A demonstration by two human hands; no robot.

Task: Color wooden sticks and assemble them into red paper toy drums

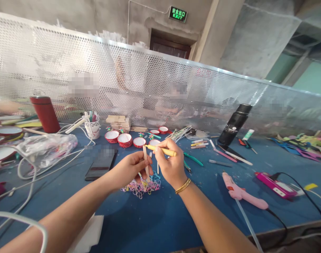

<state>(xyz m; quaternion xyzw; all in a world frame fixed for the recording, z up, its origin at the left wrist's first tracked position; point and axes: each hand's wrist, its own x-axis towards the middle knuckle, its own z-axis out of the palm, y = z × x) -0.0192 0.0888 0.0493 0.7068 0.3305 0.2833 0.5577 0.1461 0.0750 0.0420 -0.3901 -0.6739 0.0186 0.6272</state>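
Two bare forearms enter from the lower edge and meet above the blue desk. White paper lies at the near edge beneath the left forearm. Left hand: fingers curled, pinching a wooden stick held nearly upright. Right hand, with a gold bracelet at the wrist: closed around a yellow-handled tool, which lies roughly level with its tip at the top of the stick. Directly under both hands, a heap of coloured rubber bands rests on the desk. To the left, a dark phone lies flat, with white cables and a clear plastic bag beyond it. To the right, a pink glue gun and a magenta device lie well apart from the hands. Farther back: a row of red-rimmed round dishes, a paper cup holding pens, a stack of wooden sticks, a red flask and a black bottle. Behind these stands a perforated metal screen; above it, a green exit sign.
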